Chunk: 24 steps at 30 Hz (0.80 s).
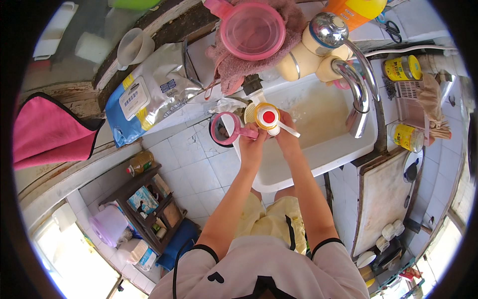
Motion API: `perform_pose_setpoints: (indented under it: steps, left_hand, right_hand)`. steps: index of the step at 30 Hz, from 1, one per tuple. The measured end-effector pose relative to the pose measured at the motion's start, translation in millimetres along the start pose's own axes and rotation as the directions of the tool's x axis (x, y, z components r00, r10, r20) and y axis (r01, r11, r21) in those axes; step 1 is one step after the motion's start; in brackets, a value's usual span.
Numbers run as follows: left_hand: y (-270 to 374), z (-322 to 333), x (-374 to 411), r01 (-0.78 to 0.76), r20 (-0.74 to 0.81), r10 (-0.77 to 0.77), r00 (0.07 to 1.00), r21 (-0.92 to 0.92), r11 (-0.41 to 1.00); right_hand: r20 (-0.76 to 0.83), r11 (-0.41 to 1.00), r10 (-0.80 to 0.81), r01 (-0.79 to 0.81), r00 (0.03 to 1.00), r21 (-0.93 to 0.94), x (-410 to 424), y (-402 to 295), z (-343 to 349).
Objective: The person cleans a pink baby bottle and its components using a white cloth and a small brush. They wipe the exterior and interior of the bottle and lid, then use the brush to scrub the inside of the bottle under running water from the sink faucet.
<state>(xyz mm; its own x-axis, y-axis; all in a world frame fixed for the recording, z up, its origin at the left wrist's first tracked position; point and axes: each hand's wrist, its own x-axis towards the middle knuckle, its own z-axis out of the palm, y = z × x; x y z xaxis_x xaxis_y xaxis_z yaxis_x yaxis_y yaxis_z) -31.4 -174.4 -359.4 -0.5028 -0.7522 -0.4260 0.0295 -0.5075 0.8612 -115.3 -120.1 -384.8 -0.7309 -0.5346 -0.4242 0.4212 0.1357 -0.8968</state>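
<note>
My left hand (253,146) grips the handle of a pink-rimmed cup (226,128). The cup hangs beyond the sink's left edge, above a dark round thing on the floor that it partly hides. In my right hand (286,131) is a bottle with a white pump top (268,116), seen from above, with a red centre and a yellow-orange collar. Its spout slants down to the right across my fingers. Both hands meet beside the bottle, over the left part of a white sink (325,169); whether my left fingers also touch the bottle cannot be seen.
A chrome faucet (359,112) arches over the sink's right side. Behind it lie a pink lidded container (253,31) on a pink towel (239,71) and a wipes packet (149,89). Lidded jars (407,137) stand right; a dark wooden shelf (149,205) stands left.
</note>
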Motion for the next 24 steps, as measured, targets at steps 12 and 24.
perform_pose_setpoints:
  steps: [12, 24]
  left_hand:
    - [11.0, 2.0, 12.5, -0.062, -0.046, 0.092, 0.995, 0.442, 0.895]
    - [-2.4, 9.5, 13.0, 0.003, -0.08, 0.016, 0.997, 0.234, 0.972]
  right_hand:
    - [-0.147, 0.95, 0.228, -0.187, 0.962, 0.25, 17.6, -17.2, 20.5]
    - [-0.255, 0.978, 0.067, -0.014, 0.965, 0.206, 8.5, -0.9, 8.1]
